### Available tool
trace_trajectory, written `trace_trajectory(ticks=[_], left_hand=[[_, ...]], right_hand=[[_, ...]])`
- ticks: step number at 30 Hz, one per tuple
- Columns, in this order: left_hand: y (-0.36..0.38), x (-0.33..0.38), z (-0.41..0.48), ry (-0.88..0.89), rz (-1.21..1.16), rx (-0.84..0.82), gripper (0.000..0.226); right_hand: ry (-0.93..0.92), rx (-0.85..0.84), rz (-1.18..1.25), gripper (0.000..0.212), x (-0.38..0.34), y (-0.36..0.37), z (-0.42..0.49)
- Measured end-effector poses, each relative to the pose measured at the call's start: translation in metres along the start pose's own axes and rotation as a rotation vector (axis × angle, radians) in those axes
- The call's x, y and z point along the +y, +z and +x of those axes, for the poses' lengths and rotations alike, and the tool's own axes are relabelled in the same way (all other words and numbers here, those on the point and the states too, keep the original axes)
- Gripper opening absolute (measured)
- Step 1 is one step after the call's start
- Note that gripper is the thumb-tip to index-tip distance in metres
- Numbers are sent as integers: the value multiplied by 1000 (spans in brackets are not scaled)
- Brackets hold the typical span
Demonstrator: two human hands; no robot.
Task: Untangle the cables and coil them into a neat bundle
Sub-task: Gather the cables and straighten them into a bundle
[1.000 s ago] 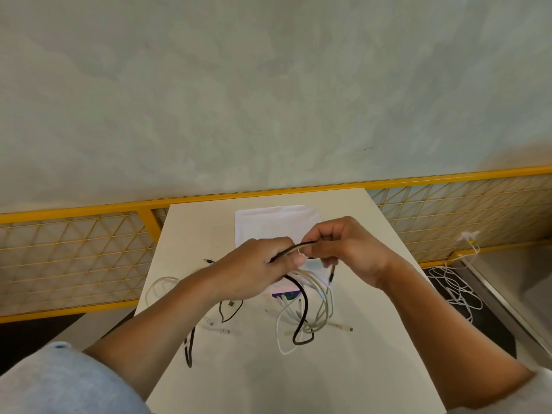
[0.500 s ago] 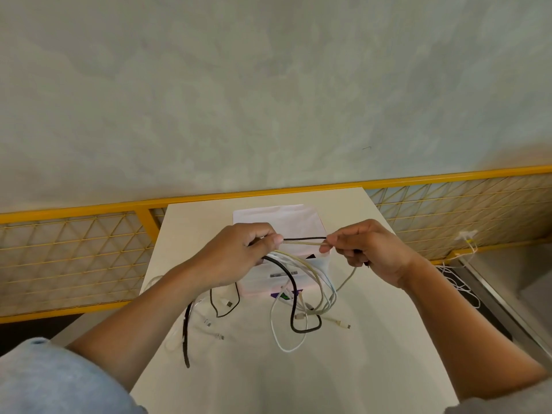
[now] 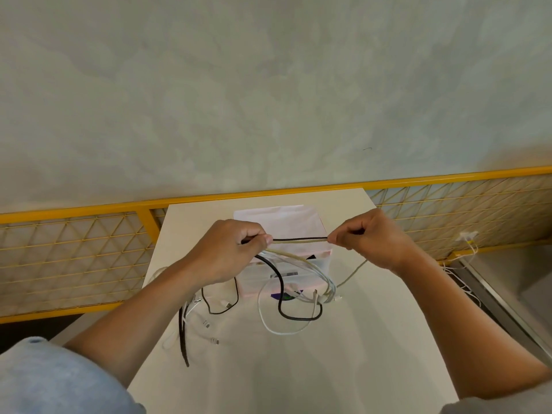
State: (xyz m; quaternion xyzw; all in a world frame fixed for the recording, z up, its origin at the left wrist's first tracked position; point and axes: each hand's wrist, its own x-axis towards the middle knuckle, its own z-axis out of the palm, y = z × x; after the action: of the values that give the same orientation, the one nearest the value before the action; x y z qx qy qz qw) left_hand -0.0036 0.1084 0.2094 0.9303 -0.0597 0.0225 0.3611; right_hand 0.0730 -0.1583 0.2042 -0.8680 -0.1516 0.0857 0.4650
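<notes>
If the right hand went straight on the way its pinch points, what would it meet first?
Likely the left hand, which grips the same stretched cables; only those cables lie between.

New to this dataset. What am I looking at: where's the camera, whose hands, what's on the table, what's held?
There is no robot here. A person works with bare hands, and the single camera sits on their head, looking forward and down. The left hand and right hand each have a pinch grip on a black cable and a beige cable, which run straight and side by side between them. More strands hang from the left hand. Other loose cables lie on the white table, near a pale pink box. A yellow mesh railing runs behind.
</notes>
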Motion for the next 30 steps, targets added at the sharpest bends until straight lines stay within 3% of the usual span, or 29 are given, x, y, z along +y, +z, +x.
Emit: trace_trajectory(ticks=[2, 5, 9, 13, 17, 20, 22, 25, 28, 30], left_hand=[[-2, -1, -1, -8, 30, -24, 28], [-5, 1, -4, -3, 0, -65, 25], [-1, 5, -4, 5, -94, -38, 28], [2, 6, -3, -3, -111, -34, 27], [3, 5, -2, 6, -101, -50, 25], [-2, 5, -2, -14, -179, 25, 23], [-7, 7, -1, -25, -231, 86, 23], [-13, 10, -1, -45, -308, 143, 23], [-13, 9, -1, -46, -320, 189, 26], [-12, 7, 0, -47, -335, 215, 28]], right_hand=[[-31, 91, 14, 5, -2, -1, 1], [-60, 177, 221, 10, 0, -3, 2], [-1, 131, 552, 9, 8, 0, 4], [-35, 96, 705, 20, 3, 8, 3], [-168, 171, 645, 12, -4, 6, 4], [-177, 211, 516, 4, 1, 2, 8], [-104, 159, 459, 16, 14, 4, 7], [31, 72, 446, 49, 42, 15, 1], [129, 20, 429, 26, 63, 27, -4], [195, -2, 357, 24, 70, 31, -2]])
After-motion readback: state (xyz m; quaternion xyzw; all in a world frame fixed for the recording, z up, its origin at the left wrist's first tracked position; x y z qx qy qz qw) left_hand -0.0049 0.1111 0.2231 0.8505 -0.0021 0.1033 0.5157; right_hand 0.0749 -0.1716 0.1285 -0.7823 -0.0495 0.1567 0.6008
